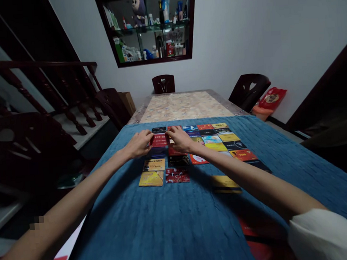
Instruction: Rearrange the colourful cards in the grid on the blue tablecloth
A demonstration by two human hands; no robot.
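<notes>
A red card (160, 140) with pale lettering is between my two hands, in the left columns of a grid of cards. My left hand (140, 144) has its fingers closed at the card's left edge. My right hand (180, 140) pinches its right edge, partly covering neighbouring cards. Whether the card is raised off the cloth I cannot tell. Just beyond it lies a black card (159, 129). Nearer me are a gold VIP card (153, 165), a yellow card (151, 178), a dark red patterned card (177, 175) and a black card (178, 160). My right forearm hides some cards.
A blue cloth (156, 226) covers the near table. A gold-and-black card stack (225, 184) lies below my right forearm. Beyond stands a stone-patterned tabletop (186, 105) with dark chairs around it. A white-and-red flat object (66, 252) is at the lower left.
</notes>
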